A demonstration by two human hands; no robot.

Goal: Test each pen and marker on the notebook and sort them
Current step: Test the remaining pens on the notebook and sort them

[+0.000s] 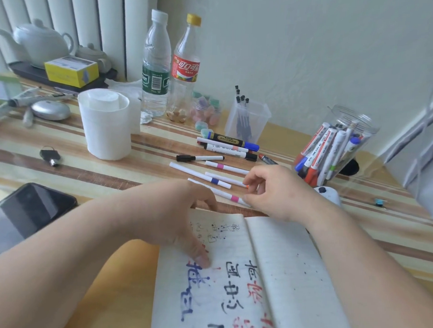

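Head view puts your right hand (278, 191) at the near end of the slim white pen with a pink band (224, 194), which lies on the striped tabletop (110, 174) just beyond the top edge of the open, ink-marked paper notebook (292, 278). The pen's long axis runs from far-left to near-right, and its right tip sits under your thumb and curled fingertips. You are touching it there, but whether the pinch has closed cannot be told.

Your left hand (183, 212) grasps nothing. It rests spread on the notebook's left page, thumb pressed flat on the paper and fingers at the top edge, beside the pen's other end.

The right hand is plainly the nearer one for the pick. Lifting from that tip means the barrel will swing, so mind the white pen with an orange tip (224, 179) lying almost parallel just behind it. The page for the test stroke is directly below your wrist.
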